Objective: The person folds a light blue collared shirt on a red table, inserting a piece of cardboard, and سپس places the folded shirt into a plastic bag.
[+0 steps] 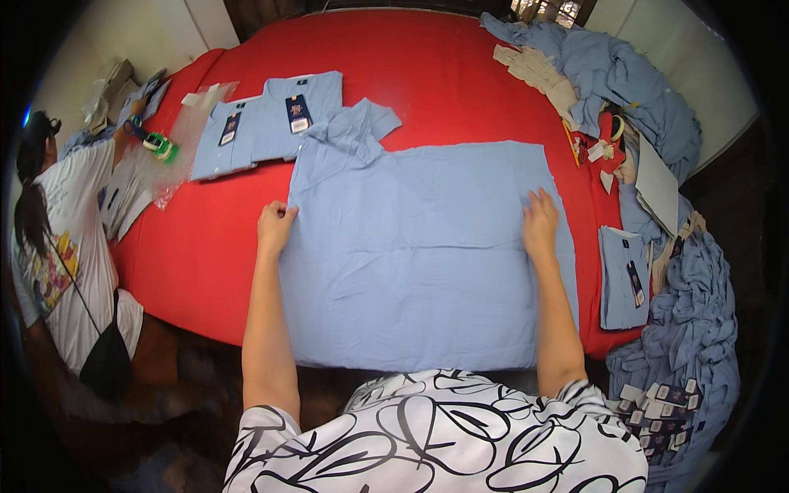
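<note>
A light blue shirt (411, 279) lies spread out in front of me, its lower edge reaching over the near side of the red-covered table. Cloth is bunched at its far left, where a sleeve (353, 127) sticks out. My left hand (276, 228) is closed on the shirt's left edge, thumb and fingers pinching the cloth. On the shirt near its right edge rests my right hand (540, 223), fingers apart. A crease runs across the middle of the shirt between my hands.
Two overlapping folded shirts with dark tags (297, 115) lie at the far left. Another folded shirt (622, 279) sits at the right, beside heaps of blue cloth (633, 82) and loose tags (662, 411). At left, a person (74, 222) works near a green tape dispenser (160, 147).
</note>
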Available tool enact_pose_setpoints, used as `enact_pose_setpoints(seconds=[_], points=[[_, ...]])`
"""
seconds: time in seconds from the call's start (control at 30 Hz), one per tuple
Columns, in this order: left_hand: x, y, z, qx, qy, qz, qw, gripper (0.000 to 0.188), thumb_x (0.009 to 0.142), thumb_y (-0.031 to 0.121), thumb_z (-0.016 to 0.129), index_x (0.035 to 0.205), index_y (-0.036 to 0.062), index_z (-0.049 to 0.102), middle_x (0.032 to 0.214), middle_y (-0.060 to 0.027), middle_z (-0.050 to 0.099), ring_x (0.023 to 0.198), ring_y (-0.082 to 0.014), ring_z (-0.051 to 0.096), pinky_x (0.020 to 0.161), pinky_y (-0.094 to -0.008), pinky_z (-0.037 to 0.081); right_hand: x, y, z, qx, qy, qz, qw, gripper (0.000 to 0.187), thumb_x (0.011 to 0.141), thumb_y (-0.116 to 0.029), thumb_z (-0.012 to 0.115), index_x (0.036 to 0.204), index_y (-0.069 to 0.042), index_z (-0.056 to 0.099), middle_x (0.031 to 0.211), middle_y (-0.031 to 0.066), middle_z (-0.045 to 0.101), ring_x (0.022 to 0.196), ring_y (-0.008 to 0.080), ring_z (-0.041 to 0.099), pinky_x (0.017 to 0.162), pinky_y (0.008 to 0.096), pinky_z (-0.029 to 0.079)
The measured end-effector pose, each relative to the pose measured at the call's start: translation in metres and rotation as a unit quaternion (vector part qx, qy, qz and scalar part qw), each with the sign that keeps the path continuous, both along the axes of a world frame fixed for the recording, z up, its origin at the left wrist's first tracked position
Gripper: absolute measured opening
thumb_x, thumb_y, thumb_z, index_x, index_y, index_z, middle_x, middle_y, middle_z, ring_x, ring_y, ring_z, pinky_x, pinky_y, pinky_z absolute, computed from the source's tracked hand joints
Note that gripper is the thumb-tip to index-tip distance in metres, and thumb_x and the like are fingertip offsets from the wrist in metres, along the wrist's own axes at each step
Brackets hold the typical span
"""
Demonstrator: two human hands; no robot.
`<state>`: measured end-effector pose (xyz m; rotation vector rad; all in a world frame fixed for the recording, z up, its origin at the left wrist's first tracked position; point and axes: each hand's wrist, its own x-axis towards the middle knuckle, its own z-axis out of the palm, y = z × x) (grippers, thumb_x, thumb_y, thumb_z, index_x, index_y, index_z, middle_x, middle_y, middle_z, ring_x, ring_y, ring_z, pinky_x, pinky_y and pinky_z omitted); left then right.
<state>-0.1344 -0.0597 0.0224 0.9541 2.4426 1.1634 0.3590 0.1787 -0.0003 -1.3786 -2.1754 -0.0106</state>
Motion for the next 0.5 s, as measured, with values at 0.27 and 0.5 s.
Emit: enact_pose_setpoints(seconds=[0.27,0.5], points=[[-0.046,0.026,-0.008,-0.062,0.186,0.107,0.975,0.029,0.093,0.03,0.067,0.095,0.0031,0.056,0.087,-0.0197,0.066,0.077,-0.037,0.064,0.068,-0.0464,0.049,-0.059,0.118,0.013,-0.123,-0.146,-0.101,0.976,0.063,0.101,-0.052,0.037,0.155,-0.021,0.031,0.162,0.0095,0.024,0.15,0.0314,0.016,0.12,0.0566,0.009],[-0.001,0.066,-0.002,0.053,0.368,-0.048,0.927,0.019,0.09,0.022,0.066,0.099,0.0053,0.062,0.104,-0.0125,0.066,0.1,-0.0332,0.059,0.084,-0.042,0.046,-0.064,0.147,0.013,-0.128,-0.16,-0.118,0.972,0.063,0.099,-0.053,0.04,0.154,-0.021,0.033,0.162,0.009,0.023,0.15,0.0306,0.016,0.119,0.057,0.009]])
